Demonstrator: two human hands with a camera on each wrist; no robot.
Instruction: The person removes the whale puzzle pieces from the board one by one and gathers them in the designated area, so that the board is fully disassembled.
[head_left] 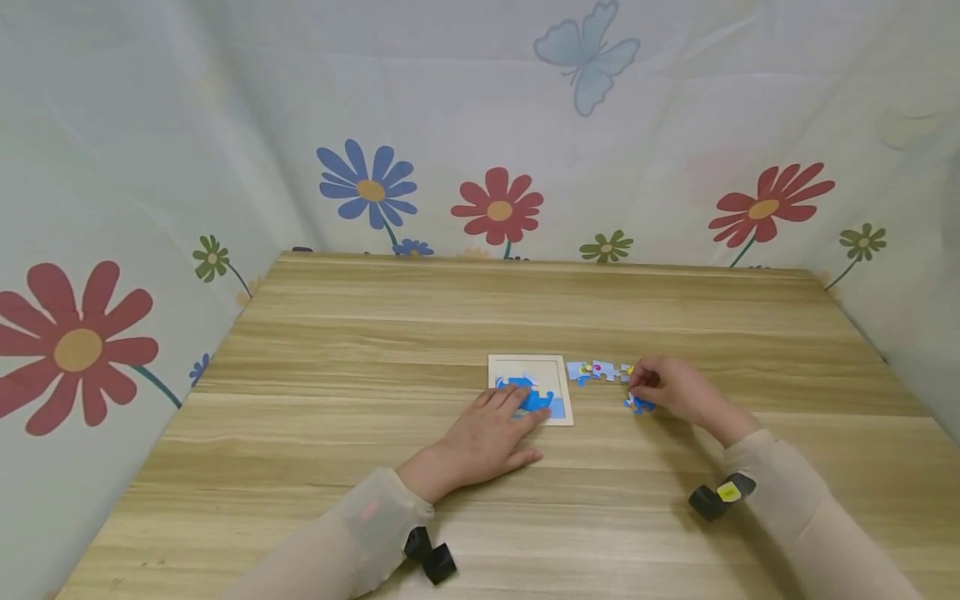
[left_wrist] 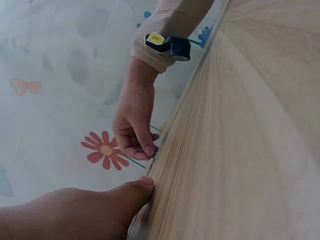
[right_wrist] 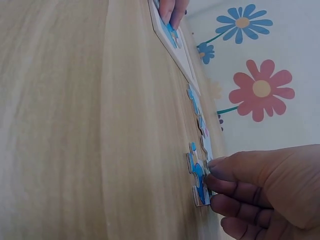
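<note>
A square wooden jigsaw tray (head_left: pixel 567 412) lies on the table, partly filled with blue puzzle pieces (head_left: pixel 536 401). My left hand (head_left: pixel 487 433) rests on it, fingers extended over the pieces and covering some of them. To the right of the tray, my right hand (head_left: pixel 678 392) pinches a blue puzzle piece (head_left: pixel 639 405) between thumb and curled fingers. In the right wrist view, that piece (right_wrist: pixel 198 175) shows knobbed edges beside the thumb (right_wrist: pixel 232 167). The fingers hide part of it.
A row of loose puzzle pieces (head_left: pixel 602 370) with pale purple and yellow print lies between the tray and my right hand. The wood-grain table (head_left: pixel 375 333) reaches back to a flower-printed curtain (head_left: pixel 637 150).
</note>
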